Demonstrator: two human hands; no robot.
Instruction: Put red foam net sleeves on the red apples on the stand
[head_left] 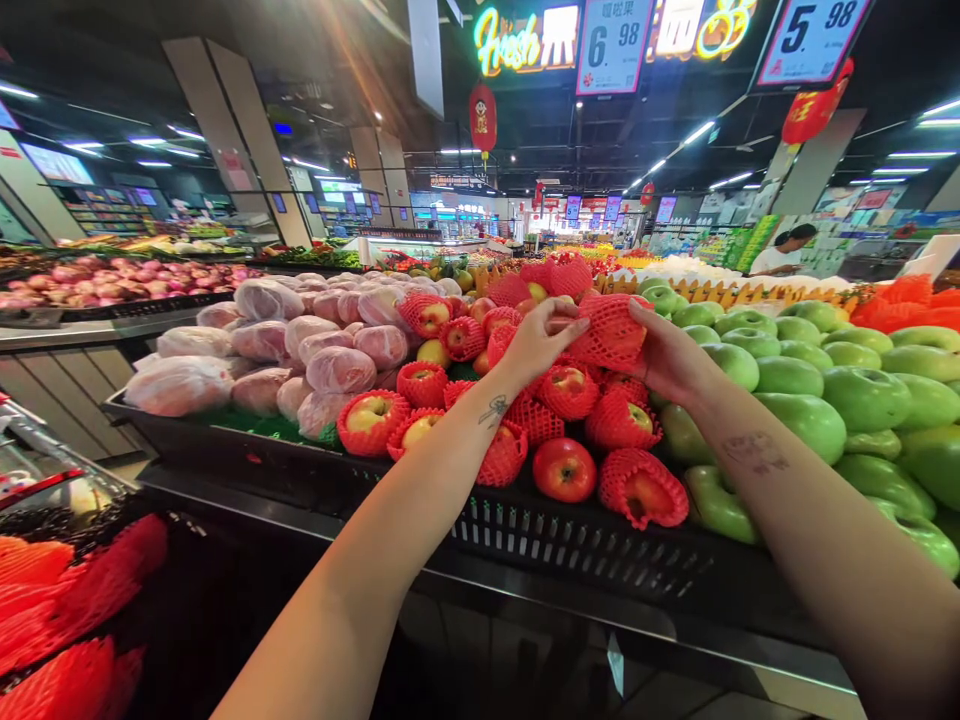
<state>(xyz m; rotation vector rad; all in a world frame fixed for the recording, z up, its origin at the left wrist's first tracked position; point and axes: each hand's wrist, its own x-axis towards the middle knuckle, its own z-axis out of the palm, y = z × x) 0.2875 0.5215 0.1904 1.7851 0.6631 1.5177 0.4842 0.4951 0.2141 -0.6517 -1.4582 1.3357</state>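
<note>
Both hands meet over the middle of the black slotted plastic produce crate (pixel 570 535), and between them sits a red foam mesh fruit sleeve (pixel 611 332), which seems to wrap a fruit, though the fruit itself is hidden. The left hand (pixel 536 345) comes in from the sleeve's left side, its fingers curled and pinching the mesh at that end; the right hand (pixel 671 355) cups it from the right and below, fingers closed round the netting. The sleeve's long axis runs roughly left to right, hand to hand, and it is lifted clear above the heap. Just below lie red-and-yellow apples in red foam nets (pixel 570 390), one bare red apple (pixel 564 468) near the crate's front edge. Toward the crate's right side are smooth green apples (pixel 802 420); toward its left, pale fruits wrapped in clear film (pixel 300 350)
</note>
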